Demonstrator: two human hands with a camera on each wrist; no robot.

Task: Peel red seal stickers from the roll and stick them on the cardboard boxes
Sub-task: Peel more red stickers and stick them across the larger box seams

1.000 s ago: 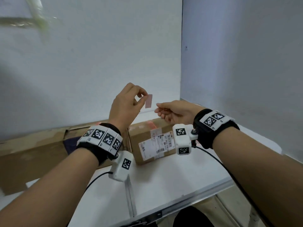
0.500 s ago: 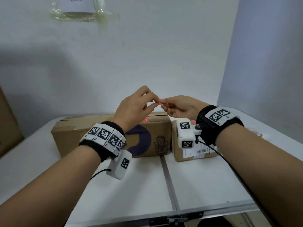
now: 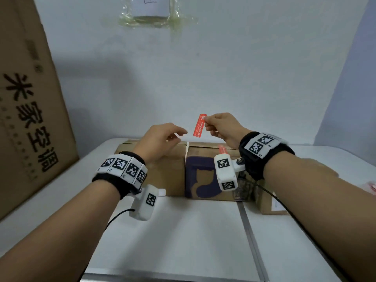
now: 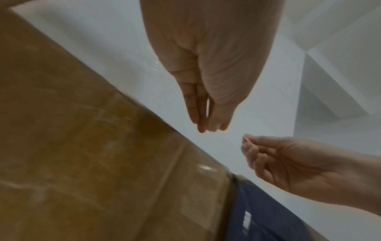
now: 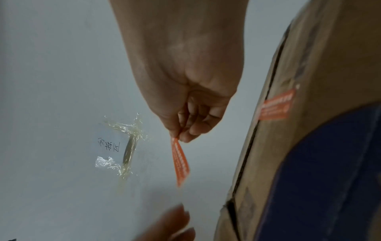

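My right hand (image 3: 205, 121) pinches the top end of a red seal sticker (image 3: 199, 125), which hangs free in the air above the boxes; the right wrist view shows the same sticker (image 5: 181, 161) below the pinching fingertips. My left hand (image 3: 179, 133) hovers just left of it, thumb and fingertips (image 4: 203, 127) close together. Whether they hold a thin backing strip, I cannot tell. On the table stand a plain cardboard box (image 3: 162, 169) and a box with a blue cat print (image 3: 203, 180). A red sticker (image 3: 221, 149) sits on the printed box's top edge.
A third cardboard box (image 3: 268, 202) with a label stands at the right. A large printed carton (image 3: 30, 98) leans at the left. A taped paper (image 3: 154, 15) hangs on the wall. Something pink (image 3: 372, 188) lies at the white table's (image 3: 183, 241) right edge.
The hands, joined at the sticker half a second ago, have come apart; the red sticker now hangs from the right hand alone. The head view has swung further left.
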